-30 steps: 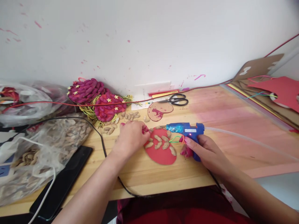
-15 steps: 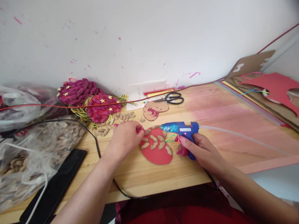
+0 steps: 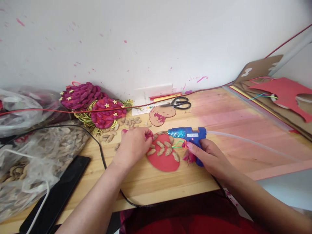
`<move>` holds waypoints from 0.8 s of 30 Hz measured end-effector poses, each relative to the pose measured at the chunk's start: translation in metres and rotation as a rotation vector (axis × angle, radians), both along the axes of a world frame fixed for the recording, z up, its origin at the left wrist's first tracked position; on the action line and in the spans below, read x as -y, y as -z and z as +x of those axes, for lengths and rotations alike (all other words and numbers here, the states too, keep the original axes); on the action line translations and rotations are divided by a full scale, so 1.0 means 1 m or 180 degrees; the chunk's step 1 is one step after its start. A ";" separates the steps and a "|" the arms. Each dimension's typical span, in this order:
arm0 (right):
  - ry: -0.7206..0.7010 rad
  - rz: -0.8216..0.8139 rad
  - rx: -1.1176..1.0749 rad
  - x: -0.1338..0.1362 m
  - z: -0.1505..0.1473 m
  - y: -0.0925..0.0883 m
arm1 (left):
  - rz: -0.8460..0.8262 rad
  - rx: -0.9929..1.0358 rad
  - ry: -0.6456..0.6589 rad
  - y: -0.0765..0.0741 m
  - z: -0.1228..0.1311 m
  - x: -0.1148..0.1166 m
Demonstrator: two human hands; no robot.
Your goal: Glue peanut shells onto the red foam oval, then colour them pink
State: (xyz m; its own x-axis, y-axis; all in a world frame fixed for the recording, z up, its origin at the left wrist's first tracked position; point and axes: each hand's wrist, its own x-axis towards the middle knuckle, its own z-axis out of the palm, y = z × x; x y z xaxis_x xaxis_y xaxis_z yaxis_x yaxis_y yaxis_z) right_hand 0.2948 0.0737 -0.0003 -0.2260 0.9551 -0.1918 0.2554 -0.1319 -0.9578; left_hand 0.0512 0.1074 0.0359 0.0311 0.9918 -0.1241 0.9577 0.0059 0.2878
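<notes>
My right hand (image 3: 207,156) grips a blue glue gun (image 3: 187,134) by its handle, its lit red light showing. The nozzle points left at a peanut on the top edge of a red rounded card (image 3: 164,164). Several peanuts (image 3: 168,151) lie on that card in slanted rows, and a loop of green and orange cord (image 3: 179,144) comes out at its right side. At the card's upper left edge is my left hand (image 3: 136,143), its fingers curled together; their grip is hidden, so I cannot tell what they pinch.
Loose peanuts (image 3: 131,122), purple peanut-covered ornaments (image 3: 104,112) with stars, scissors (image 3: 180,103) and a heart-shaped piece (image 3: 161,115) lie behind. A bag of peanuts (image 3: 70,143) and a black phone-like slab (image 3: 60,191) are left. A black cable (image 3: 101,151) crosses the table; red cutouts (image 3: 287,94) lie right.
My left hand has shifted very slightly left and down, uncovering a peanut on the table beside it. The glue gun stays at the card's top edge in my right hand.
</notes>
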 end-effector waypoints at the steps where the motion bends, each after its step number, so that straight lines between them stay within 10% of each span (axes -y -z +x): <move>1: -0.0002 0.0001 -0.0017 0.000 0.000 0.000 | 0.0038 -0.0046 0.0012 0.001 0.001 0.000; 24: 0.0008 -0.0010 0.0060 0.001 0.001 0.001 | 0.0056 -0.0149 -0.0061 0.001 -0.001 0.001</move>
State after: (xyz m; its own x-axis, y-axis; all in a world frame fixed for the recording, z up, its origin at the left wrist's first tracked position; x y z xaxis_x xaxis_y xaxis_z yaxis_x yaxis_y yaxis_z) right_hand 0.2956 0.0728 -0.0012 -0.2199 0.9550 -0.1991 0.2731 -0.1356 -0.9524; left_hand 0.0503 0.1066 0.0346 0.0067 0.9942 -0.1074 0.9699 0.0197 0.2428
